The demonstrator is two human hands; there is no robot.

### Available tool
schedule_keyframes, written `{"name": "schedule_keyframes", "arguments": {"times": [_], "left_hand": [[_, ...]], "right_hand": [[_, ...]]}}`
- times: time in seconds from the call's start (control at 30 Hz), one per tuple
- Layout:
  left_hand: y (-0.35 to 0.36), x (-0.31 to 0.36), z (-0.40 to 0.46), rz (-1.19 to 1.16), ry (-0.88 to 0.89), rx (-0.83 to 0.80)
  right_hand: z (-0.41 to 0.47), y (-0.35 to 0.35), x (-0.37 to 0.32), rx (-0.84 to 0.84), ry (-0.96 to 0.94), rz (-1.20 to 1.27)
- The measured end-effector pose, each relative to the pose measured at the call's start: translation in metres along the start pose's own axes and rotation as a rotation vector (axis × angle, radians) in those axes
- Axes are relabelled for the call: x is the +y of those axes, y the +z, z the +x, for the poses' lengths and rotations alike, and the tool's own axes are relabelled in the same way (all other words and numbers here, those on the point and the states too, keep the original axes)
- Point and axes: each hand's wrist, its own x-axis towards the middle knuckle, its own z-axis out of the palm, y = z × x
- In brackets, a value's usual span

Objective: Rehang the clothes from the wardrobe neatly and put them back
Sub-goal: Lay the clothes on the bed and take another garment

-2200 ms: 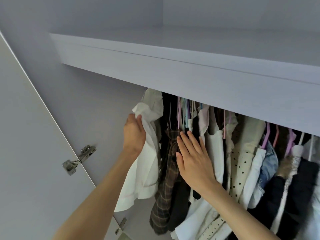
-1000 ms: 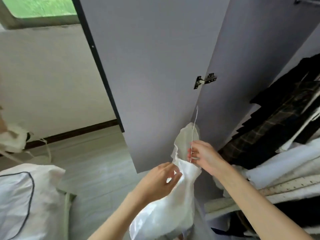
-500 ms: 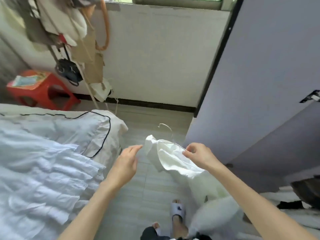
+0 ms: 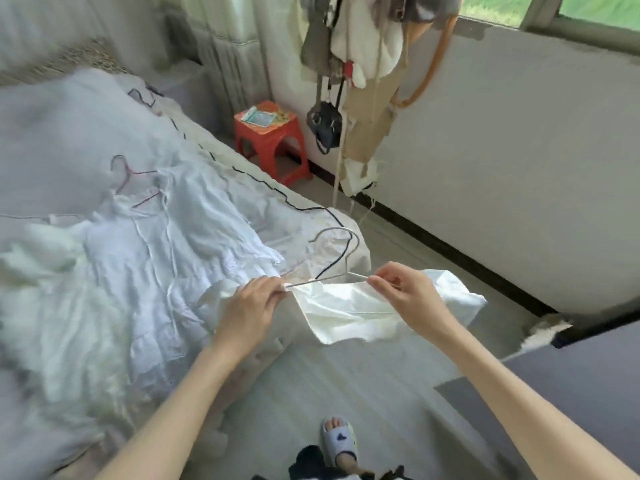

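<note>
The wire hanger [image 4: 341,268] is pinched at both shoulders — left hand [image 4: 251,306], right hand [image 4: 407,296] — its long axis stretched crosswise between them, white garment [image 4: 349,313] draped below.

White garment [image 4: 349,311] (crumpled) on wire hanger [image 4: 341,252]

Bed [image 4: 86,271] left, stool [image 4: 270,140] behind it, hanger [image 4: 332,268] between hands
</note>
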Motion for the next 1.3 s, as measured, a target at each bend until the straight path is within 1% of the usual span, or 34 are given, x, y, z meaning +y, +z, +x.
{"name": "schedule_keyframes", "arguments": {"times": [0.1, 0.17, 0.27, 0.37, 0.43, 0.5, 0.6, 0.67, 0.73, 0.83, 0.97, 1.03, 1.17, 1.3], "left_hand": [[-0.017, -0.008, -0.011, 0.013, -0.076, 0.151], [-0.031, -0.011, -0.023, 0.012, -0.153, 0.259], [-0.05, -0.022, -0.047, 0.027, -0.289, 0.374], [-0.076, -0.04, -0.081, 0.054, -0.457, 0.491], [-0.092, -0.048, -0.107, 0.089, -0.544, 0.562], [-0.107, -0.052, -0.13, 0.109, -0.615, 0.614], [-0.129, -0.063, -0.165, 0.166, -0.755, 0.688], [-0.146, -0.075, -0.186, 0.201, -0.832, 0.736], [-0.165, -0.09, -0.206, 0.236, -0.873, 0.773], [-0.193, -0.117, -0.232, 0.281, -0.976, 0.786], [-0.233, -0.155, -0.271, 0.305, -1.041, 0.764], [-0.253, -0.169, -0.295, 0.318, -1.045, 0.78], [-0.293, -0.195, -0.332, 0.343, -1.035, 0.791], [-0.336, -0.233, -0.341, 0.446, -0.984, 0.847]], "right_hand": [[0.029, 0.013, -0.016, -0.077, -0.136, -0.005], [0.048, 0.024, -0.028, -0.133, -0.261, -0.078], [0.077, 0.045, -0.045, -0.087, -0.46, -0.245], [0.096, 0.072, -0.061, -0.086, -0.513, -0.305], [0.097, 0.093, -0.064, -0.199, -0.508, -0.33], [0.093, 0.116, -0.068, -0.313, -0.579, -0.33], [0.088, 0.156, -0.086, -0.453, -0.648, -0.26], [0.083, 0.181, -0.103, -0.522, -0.692, -0.244], [0.077, 0.207, -0.124, -0.554, -0.765, -0.233], [0.069, 0.258, -0.15, -0.504, -0.858, -0.246], [0.052, 0.329, -0.193, -0.428, -0.832, -0.239], [0.042, 0.359, -0.216, -0.426, -0.863, -0.201], [0.026, 0.411, -0.252, -0.487, -0.92, -0.189], [0.024, 0.456, -0.293, -0.382, -0.926, -0.168]]}}
